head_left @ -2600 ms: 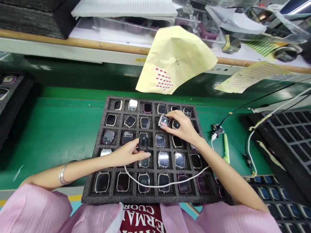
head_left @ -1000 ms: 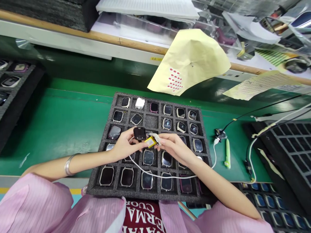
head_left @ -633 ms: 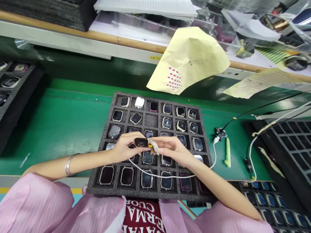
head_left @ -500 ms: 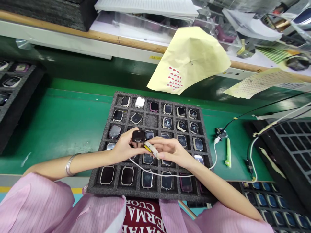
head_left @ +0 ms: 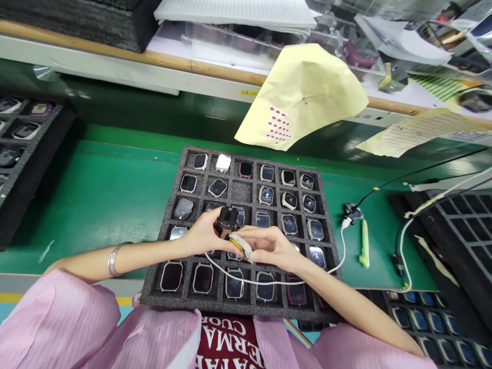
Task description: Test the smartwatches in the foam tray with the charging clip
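Note:
My left hand (head_left: 203,234) is closed on a small black square piece (head_left: 227,218), held tilted above a foam tray. Just below and to the right, my right hand (head_left: 271,248) pinches a pale watch case (head_left: 243,244) with a yellow part showing inside. The two pieces are close together; whether they are joined is hidden by my fingers. A white cable (head_left: 249,282) curves from under my left hand across the tray and beneath my right forearm. The dark grey foam tray (head_left: 240,192) holds square watches in most visible compartments.
To the right on the green bench (head_left: 115,205), the white cable meets a plug (head_left: 346,222) beside a light green tool (head_left: 364,243). More dark trays stand at the left (head_left: 42,148) and right (head_left: 430,225). A yellow paper sheet (head_left: 303,97) hangs from the shelf edge.
The black piece has tipped, showing a different face. The pale case has turned slightly, and both hands sit a little lower over the tray. The whole view has shifted slightly.

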{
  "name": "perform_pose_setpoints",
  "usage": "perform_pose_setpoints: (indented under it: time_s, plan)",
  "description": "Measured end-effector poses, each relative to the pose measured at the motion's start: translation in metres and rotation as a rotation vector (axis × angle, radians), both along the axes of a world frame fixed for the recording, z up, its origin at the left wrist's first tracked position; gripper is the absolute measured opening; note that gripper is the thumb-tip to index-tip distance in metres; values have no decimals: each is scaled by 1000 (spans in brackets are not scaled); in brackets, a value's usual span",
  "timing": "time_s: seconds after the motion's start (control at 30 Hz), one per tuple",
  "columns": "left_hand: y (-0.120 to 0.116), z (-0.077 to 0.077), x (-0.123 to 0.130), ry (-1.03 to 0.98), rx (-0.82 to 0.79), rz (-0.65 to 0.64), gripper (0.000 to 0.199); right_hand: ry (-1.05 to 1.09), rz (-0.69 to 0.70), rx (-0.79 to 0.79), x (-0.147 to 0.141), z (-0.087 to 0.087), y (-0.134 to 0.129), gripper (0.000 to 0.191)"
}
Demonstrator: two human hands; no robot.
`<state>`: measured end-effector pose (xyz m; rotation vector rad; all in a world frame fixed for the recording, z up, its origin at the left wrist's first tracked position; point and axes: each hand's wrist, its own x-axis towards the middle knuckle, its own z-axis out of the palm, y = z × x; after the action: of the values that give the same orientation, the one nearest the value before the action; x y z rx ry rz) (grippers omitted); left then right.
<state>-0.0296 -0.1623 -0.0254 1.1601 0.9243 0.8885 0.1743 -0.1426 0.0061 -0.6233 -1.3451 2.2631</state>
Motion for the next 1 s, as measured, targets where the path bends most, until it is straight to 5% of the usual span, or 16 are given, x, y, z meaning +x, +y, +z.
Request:
perform_pose_setpoints:
  time_s: [0.23, 0.33, 0.47, 0.63, 0.7, 1.0]
  plan:
    - [10, 14, 0, 15, -143, 4, 47, 172, -185, -348, -14, -16, -4, 35]
    - [15, 23, -5, 27, -169, -56, 48, 166, -257, -342, -11, -17, 3, 30]
    - [16, 30, -7, 92, -216, -154, 50, -15, -320, 55, 1, -10, 16, 31]
    - [13, 23, -2, 40, -272, -175, 50, -398, -248, 964, -3, -4, 19, 40]
    - [12, 19, -2, -6, -275, -159, 48, -511, -174, 1194, -8, -5, 18, 39]
    - [11, 9, -2, -102, -301, -110, 37, -693, 5, 1559, -13, 8, 19, 34]
